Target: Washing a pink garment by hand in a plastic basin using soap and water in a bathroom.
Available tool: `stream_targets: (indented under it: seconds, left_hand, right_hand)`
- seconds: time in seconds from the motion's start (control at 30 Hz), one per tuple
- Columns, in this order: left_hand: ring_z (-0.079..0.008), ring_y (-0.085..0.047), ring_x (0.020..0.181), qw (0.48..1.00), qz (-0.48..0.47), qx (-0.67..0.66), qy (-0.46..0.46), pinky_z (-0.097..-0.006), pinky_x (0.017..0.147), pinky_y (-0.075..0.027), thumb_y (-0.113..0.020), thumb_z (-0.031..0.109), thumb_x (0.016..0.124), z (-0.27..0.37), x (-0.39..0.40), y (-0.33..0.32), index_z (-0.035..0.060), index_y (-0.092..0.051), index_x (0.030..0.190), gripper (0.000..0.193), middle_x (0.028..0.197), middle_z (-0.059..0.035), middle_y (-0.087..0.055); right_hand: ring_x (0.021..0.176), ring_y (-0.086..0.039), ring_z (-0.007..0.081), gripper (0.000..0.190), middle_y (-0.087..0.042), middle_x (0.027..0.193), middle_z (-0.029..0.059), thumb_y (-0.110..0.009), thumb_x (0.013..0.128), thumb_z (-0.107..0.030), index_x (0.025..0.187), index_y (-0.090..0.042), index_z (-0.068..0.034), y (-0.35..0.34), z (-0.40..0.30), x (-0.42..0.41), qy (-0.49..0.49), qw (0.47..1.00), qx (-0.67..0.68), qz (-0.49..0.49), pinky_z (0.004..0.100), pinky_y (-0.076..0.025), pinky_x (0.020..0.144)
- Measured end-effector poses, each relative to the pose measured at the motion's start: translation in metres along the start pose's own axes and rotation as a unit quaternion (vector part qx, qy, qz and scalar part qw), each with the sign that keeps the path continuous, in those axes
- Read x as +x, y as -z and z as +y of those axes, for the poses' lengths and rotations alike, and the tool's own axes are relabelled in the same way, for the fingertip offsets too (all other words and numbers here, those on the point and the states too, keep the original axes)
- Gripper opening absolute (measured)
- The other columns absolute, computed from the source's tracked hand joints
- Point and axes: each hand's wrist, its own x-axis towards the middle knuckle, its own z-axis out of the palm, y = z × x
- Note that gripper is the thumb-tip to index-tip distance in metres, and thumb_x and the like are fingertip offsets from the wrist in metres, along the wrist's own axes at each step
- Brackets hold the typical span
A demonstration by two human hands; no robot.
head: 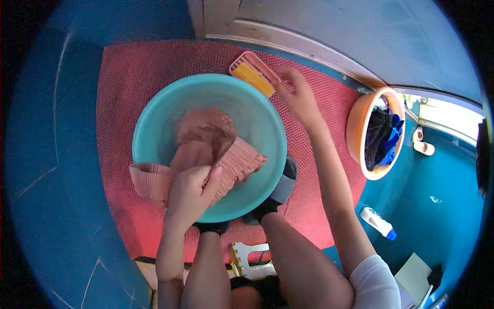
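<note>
A wide turquoise basin (209, 79) stands on a red mat, with a pink garment (198, 154) lying partly in water inside it. My left hand (195, 187) grips the garment's ribbed, gathered band near the basin's front rim, and part of the band hangs over the left rim. Beyond the basin's far right rim is a pink plastic box (249, 58) that holds a yellow block, which looks like laundry soap. My right hand (295, 90) is at the right end of this box, fingers bent; whether they touch it is unclear.
On the mat's right edge an orange tub (355, 131) holds dark and blue clothes. A white bottle with a blue cap (378, 223) lies on the blue floor. Pale slippers (423, 147) lie farther off by a doorway. A white and yellow stool (252, 260) is between my legs.
</note>
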Motion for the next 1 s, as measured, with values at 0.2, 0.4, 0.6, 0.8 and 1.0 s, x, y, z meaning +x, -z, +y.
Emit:
stream_targets:
  seconds: [0.2, 0.4, 0.6, 0.8, 1.0]
  left_hand:
    - [-0.0354, -0.05, 0.063, 0.993, -0.008, 0.112, -0.045, -0.0407, 0.063, -0.041, -0.054, 0.019, 0.083, -0.007, -0.003, 0.003, -0.0012, -0.045, 0.069, 0.026, 0.063, -0.0184, -0.049]
    - [-0.0353, -0.053, 0.069, 0.96, -0.079, 0.254, -0.091, -0.0439, 0.066, -0.042, -0.059, 0.026, 0.078, 0.005, -0.002, 0.005, 0.0005, -0.048, 0.072, 0.029, 0.068, -0.0195, -0.052]
    - [-0.0355, -0.054, 0.071, 0.955, -0.153, 0.254, -0.02, -0.045, 0.062, -0.041, -0.061, 0.032, 0.076, 0.012, -0.003, 0.012, 0.001, -0.051, 0.072, 0.032, 0.071, -0.0186, -0.054]
    - [-0.0309, -0.054, 0.062, 0.966, -0.09, 0.237, -0.049, -0.0426, 0.058, -0.041, -0.061, 0.029, 0.076, 0.008, -0.002, 0.012, 0.0029, -0.048, 0.064, 0.032, 0.062, -0.0145, -0.053]
    - [-0.0297, -0.051, 0.055, 0.974, -0.011, 0.203, -0.099, -0.0413, 0.052, -0.038, -0.063, 0.025, 0.076, 0.006, -0.001, 0.011, 0.0034, -0.043, 0.06, 0.033, 0.058, -0.0129, -0.049]
  right_hand:
    - [0.097, -0.057, 0.0282, 0.047, -0.058, 0.104, 0.0179, -0.063, 0.077, -0.025, 0.115, -0.049, -0.002, -0.034, 0.001, 0.02, -0.006, 0.987, 0.042, -0.154, 0.0347, -0.043, 0.084]
    - [0.086, -0.058, 0.0364, 0.043, -0.06, 0.093, 0.0213, -0.062, 0.075, -0.028, 0.107, -0.051, -0.001, -0.042, 0.012, 0.026, -0.058, 0.973, -0.127, -0.184, 0.0425, -0.046, 0.075]
    - [0.08, -0.059, 0.035, 0.041, -0.06, 0.084, 0.0217, -0.063, 0.074, -0.028, 0.104, -0.053, -0.002, -0.051, 0.002, 0.028, -0.128, 0.966, -0.175, -0.141, 0.0437, -0.047, 0.071]
    - [0.079, -0.062, 0.0249, 0.043, -0.063, 0.084, 0.0123, -0.063, 0.079, -0.03, 0.107, -0.053, 0.0, -0.037, 0.044, 0.033, -0.199, 0.964, 0.133, -0.112, 0.0349, -0.049, 0.072]
    - [0.095, -0.057, 0.0227, 0.042, -0.057, 0.108, 0.0101, -0.055, 0.086, -0.031, 0.117, -0.047, -0.005, 0.02, 0.023, -0.002, -0.283, 0.725, 0.627, 0.012, 0.0368, -0.048, 0.082]
